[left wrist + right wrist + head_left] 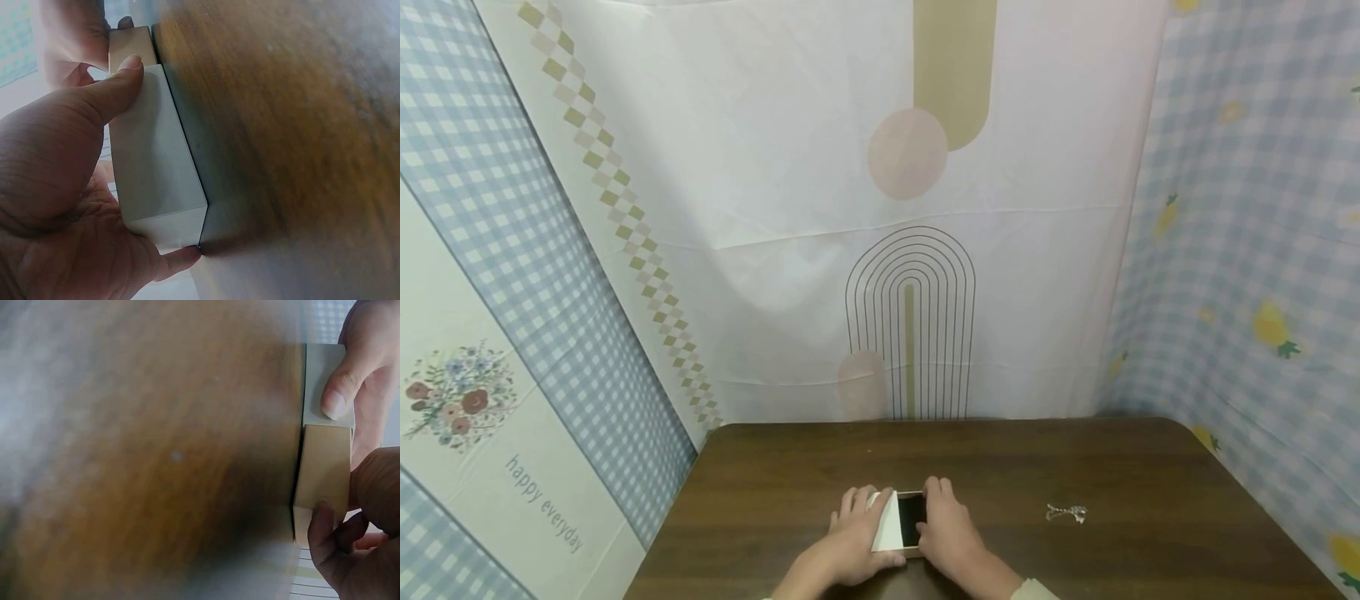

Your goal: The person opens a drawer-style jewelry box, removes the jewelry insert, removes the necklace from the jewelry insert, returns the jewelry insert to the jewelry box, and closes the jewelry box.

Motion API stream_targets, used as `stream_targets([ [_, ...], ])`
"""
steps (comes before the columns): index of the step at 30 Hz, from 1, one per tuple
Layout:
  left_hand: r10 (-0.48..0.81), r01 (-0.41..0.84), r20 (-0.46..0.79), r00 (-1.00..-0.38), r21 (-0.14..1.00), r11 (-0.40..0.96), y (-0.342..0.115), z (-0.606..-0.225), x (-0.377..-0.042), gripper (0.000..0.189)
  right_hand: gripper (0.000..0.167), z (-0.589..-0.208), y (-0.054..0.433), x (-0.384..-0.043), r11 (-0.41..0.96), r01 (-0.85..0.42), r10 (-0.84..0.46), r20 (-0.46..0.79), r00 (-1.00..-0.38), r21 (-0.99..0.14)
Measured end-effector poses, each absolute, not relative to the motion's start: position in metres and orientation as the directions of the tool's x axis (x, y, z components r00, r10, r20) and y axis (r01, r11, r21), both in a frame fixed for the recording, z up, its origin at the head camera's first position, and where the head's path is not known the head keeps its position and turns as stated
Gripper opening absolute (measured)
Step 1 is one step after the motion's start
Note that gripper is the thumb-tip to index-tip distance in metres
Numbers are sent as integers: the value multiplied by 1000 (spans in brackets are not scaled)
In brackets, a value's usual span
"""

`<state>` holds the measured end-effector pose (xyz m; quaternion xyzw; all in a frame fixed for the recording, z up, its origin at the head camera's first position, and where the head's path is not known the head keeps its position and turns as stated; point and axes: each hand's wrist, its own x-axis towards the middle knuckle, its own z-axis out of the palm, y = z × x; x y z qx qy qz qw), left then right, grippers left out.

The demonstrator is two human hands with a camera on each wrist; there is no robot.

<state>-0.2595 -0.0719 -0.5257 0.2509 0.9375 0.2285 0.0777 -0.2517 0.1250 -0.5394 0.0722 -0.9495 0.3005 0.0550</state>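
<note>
A small drawer-style box stands on the table, its white outer sleeve (pixel 887 527) partly slid off a brown cardboard tray (pixel 324 465). Black lining (pixel 912 518) shows inside the exposed part of the tray. My left hand (pixel 853 537) grips the sleeve, with the thumb along its near side and the fingers over the far side. At the tray's right end, my right hand (pixel 951 533) holds the tray between thumb and fingers. To the right, apart from both hands, a silver chain bracelet or similar piece of jewellery (pixel 1065 513) lies on the wood.
The dark brown wooden table (pixel 760 475) has rounded far corners. A white patterned cloth (pixel 775 333) hangs behind it. Blue checked cloths hang at the left (pixel 550 250) and right (pixel 1225 250) sides.
</note>
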Motion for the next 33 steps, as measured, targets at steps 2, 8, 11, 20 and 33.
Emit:
stream_targets([
  [2,507,435,-32,-861,468,769,-72,-526,-260,99,39,-539,126,-253,819,-182,-120,148,-982,-545],
  [8,508,434,-37,-861,469,769,-73,-526,-260,99,27,-538,126,-255,847,-199,-144,147,-979,-494],
  [11,508,428,-43,-860,479,766,-73,-526,-260,98,25,-538,125,-254,859,-205,-151,151,-977,-469],
  [20,509,430,-36,-860,485,762,-72,-525,-259,98,21,-535,128,-255,867,-225,-174,153,-973,-445],
  [33,525,464,-5,-851,464,755,-73,-529,-259,98,24,-529,150,-251,707,-342,-319,151,-935,-619],
])
